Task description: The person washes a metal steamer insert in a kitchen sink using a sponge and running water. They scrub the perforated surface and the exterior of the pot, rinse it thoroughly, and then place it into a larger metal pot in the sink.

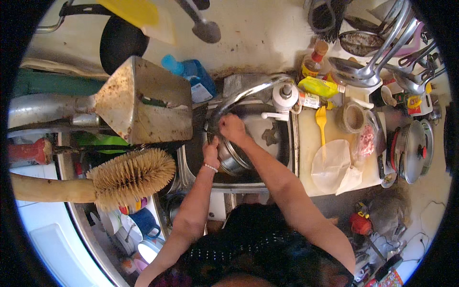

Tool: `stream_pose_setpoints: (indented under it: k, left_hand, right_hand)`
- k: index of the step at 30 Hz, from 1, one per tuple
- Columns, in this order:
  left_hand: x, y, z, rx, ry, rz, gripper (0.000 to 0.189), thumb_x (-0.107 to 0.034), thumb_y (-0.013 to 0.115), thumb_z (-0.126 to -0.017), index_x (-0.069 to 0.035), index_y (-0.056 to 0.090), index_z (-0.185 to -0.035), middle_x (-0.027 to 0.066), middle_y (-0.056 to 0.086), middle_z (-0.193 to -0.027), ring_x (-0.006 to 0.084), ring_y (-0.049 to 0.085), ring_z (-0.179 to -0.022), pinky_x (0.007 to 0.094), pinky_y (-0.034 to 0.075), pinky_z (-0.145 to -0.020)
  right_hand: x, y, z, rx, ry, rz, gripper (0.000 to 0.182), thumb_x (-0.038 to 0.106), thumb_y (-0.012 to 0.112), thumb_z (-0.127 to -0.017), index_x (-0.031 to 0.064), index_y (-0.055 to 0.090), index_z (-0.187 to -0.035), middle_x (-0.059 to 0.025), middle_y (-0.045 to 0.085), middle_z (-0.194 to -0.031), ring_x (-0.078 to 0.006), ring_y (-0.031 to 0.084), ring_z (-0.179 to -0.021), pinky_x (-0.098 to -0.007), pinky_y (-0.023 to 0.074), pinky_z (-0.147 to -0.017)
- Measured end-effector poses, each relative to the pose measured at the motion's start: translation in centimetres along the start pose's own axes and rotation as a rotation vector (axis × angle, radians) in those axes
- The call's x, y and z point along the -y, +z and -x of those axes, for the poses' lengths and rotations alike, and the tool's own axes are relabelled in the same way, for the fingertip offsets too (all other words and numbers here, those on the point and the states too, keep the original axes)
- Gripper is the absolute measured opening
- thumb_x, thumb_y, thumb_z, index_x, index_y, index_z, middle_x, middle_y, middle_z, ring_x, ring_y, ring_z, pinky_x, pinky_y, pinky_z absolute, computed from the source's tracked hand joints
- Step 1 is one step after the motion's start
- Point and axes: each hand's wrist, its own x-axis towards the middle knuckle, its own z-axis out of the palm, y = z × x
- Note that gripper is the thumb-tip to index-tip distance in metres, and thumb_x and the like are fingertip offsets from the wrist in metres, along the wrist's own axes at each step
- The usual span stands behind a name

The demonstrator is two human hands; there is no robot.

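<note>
A shiny metal pot (235, 158) sits tilted in the sink (251, 186), below the end of the curved faucet spout (251, 89). My left hand (211, 152), with a beaded bracelet at the wrist, grips the pot's left side near the rim. Just above the pot's opening, my right hand (233, 127) is curled into a fist beside the spout's end. Whether it holds something cannot be seen, as the fingers are turned away. A dark, ragged patch (269, 137) shows at the right of the basin.
A cutting board (304, 172) right of the sink bears a yellow fork (321, 120), a tape roll (350, 116), bagged meat (365, 141) and a knife (381, 158). A bristle brush (134, 177) and metal hopper (161, 104) jut in from the left. Ladles (358, 73) hang upper right.
</note>
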Motion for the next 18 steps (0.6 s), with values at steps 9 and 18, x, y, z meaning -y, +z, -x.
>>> stream_pose_setpoints:
  k: [9, 18]
  left_hand:
    - [-0.2, 0.5, 0.8, -0.055, 0.026, 0.06, 0.028, -0.02, 0.062, -0.084, -0.001, 0.056, -0.103, 0.004, 0.06, -0.094, 0.0165, 0.056, -0.081, 0.0332, 0.047, -0.07]
    - [-0.2, -0.1, 0.4, -0.181, -0.007, -0.13, 0.048, -0.029, 0.068, -0.079, -0.002, 0.047, -0.112, 0.01, 0.058, -0.103, 0.0238, 0.056, -0.086, 0.0408, 0.049, -0.074]
  right_hand:
    - [0.7, -4.5, 10.4, -0.078, -0.33, -0.061, 0.013, 0.006, 0.06, -0.064, 0.0049, 0.054, -0.075, -0.0139, 0.052, -0.082, -0.0347, 0.051, -0.077, -0.0434, 0.0444, -0.065]
    - [1.2, -5.0, 13.8, 0.012, -0.224, -0.052, 0.014, 0.004, 0.057, -0.068, 0.0028, 0.05, -0.08, -0.0183, 0.052, -0.08, -0.0383, 0.05, -0.077, -0.0462, 0.0426, -0.066]
